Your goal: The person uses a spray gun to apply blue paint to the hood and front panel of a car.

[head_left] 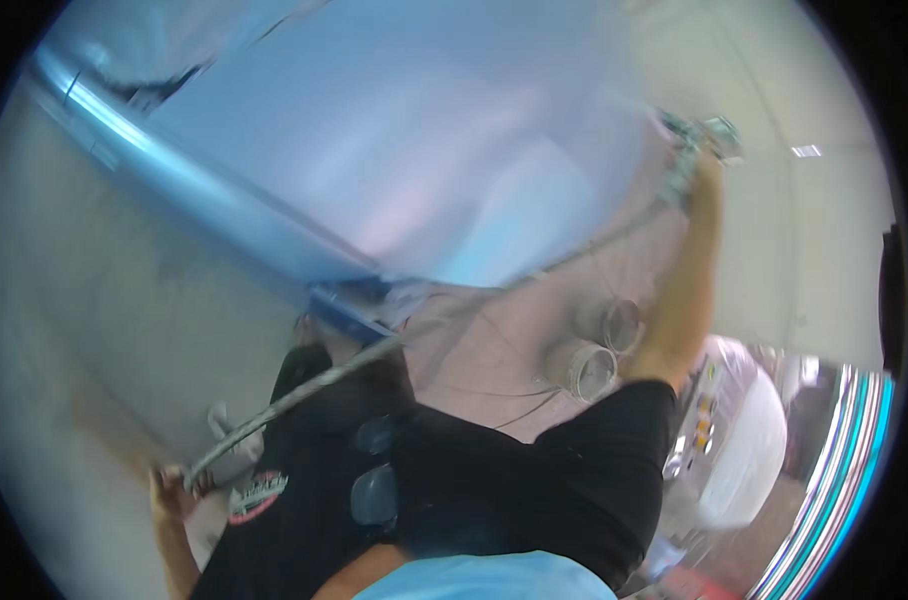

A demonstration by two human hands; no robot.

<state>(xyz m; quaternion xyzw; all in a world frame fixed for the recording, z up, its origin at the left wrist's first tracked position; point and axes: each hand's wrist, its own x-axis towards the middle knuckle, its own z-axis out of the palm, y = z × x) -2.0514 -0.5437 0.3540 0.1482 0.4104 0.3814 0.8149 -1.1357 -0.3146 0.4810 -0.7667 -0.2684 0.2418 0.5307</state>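
Observation:
My right arm reaches out to the upper right, and my right hand (pixel 709 165) is closed around a blurred, greenish-silver spray gun (pixel 682 165). A long grey hose (pixel 344 370) slants down from near the gun, passing in front of my body. Its lower-left part is gripped by my left hand (pixel 177 488), held low and out to the side. Beside the gun spreads a glossy pale blue car body panel (pixel 404 150), smeared by motion. Whether the gun touches the panel cannot be made out.
Two round tins or buckets (pixel 586 370) stand on the floor near my right arm, with thin cables (pixel 504 390) close by. A car part wrapped in clear plastic (pixel 744 440) lies at the lower right. A pale wall (pixel 804 250) rises at the right. Dark glasses (pixel 374 495) hang on my shirt.

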